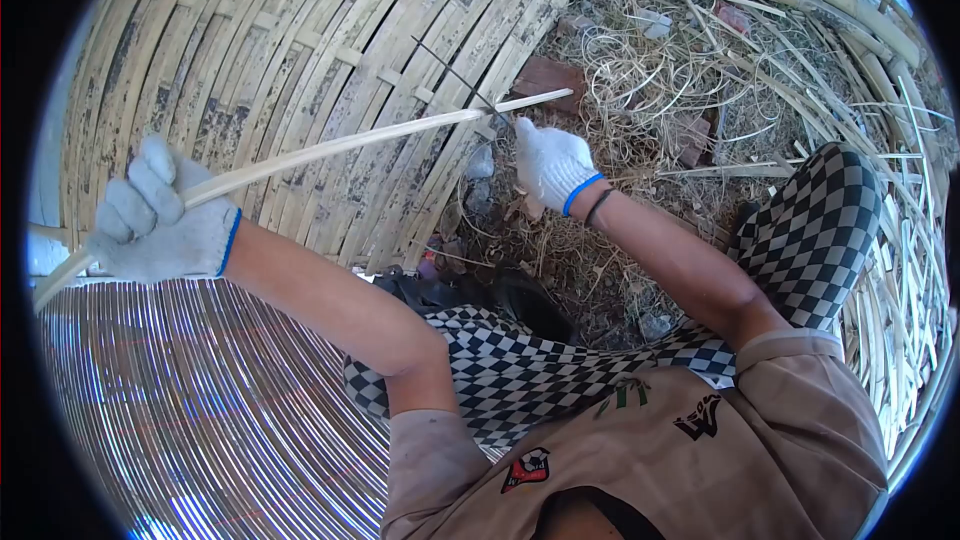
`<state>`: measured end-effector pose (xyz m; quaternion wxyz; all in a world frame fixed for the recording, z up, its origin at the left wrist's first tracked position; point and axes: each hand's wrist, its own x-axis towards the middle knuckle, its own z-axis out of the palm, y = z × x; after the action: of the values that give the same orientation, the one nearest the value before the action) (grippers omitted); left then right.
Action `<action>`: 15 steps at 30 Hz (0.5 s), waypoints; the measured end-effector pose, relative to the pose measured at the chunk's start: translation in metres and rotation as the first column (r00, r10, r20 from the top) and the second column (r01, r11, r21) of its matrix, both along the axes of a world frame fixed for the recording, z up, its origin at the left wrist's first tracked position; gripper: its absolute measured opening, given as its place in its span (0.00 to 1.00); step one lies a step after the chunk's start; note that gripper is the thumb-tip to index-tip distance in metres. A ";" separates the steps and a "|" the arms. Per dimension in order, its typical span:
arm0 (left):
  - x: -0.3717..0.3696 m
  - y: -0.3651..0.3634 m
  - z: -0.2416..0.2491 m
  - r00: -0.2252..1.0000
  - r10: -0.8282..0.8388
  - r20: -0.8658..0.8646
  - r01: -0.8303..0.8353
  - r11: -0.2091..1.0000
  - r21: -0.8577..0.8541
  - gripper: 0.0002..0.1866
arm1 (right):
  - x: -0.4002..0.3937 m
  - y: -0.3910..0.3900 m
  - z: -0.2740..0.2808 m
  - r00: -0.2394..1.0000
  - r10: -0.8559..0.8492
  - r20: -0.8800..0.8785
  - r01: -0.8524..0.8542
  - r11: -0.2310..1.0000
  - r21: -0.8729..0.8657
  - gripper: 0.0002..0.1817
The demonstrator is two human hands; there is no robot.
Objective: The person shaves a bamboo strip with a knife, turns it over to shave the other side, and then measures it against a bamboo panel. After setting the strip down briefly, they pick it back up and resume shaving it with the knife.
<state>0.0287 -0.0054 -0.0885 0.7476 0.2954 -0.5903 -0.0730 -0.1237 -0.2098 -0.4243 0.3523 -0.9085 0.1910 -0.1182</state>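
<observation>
My left hand [160, 215], in a white knit glove with a blue cuff, is wrapped round a long pale bamboo strip [340, 143]. The strip runs rightward from my fist, and its far end looks split near the tip. In a matching glove, my right hand [553, 162] is closed on a knife [455, 75], its handle hidden in the fist. The thin dark blade points up and left and crosses the strip close to its right end. Where they cross, blade and strip appear to touch.
A woven bamboo panel [250, 50] stretches behind the strip. Curly shavings [640, 65] and brick pieces [548, 80] litter the ground. Cut strips [910, 280] pile up at the right, and a slatted mat [230, 410] is at lower left. Checkered trousers [530, 370] cover my legs.
</observation>
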 end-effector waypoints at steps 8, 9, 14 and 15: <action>0.017 0.012 0.003 0.996 0.094 -0.010 -0.094 0.995 -0.020 0.27 | 0.000 0.011 -0.004 0.973 0.052 0.223 -0.032 0.995 -0.089 0.07; 0.014 0.010 0.003 0.997 0.080 -0.012 -0.080 0.997 -0.008 0.27 | 0.001 -0.003 -0.020 0.996 0.092 0.008 -0.092 0.995 0.041 0.07; 0.008 0.007 -0.001 1.000 0.005 -0.022 -0.006 1.000 -0.019 0.27 | 0.008 -0.008 -0.040 0.996 0.016 -0.083 -0.022 0.997 -0.071 0.18; 0.009 0.009 -0.002 0.999 0.028 -0.035 -0.029 0.999 -0.025 0.27 | 0.006 -0.008 -0.025 0.994 0.032 -0.106 -0.039 0.997 -0.061 0.19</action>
<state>0.0376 0.0039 -0.0908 0.7624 0.2929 -0.5739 -0.0597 -0.1172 -0.2179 -0.4495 0.3152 -0.9273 0.1893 -0.0700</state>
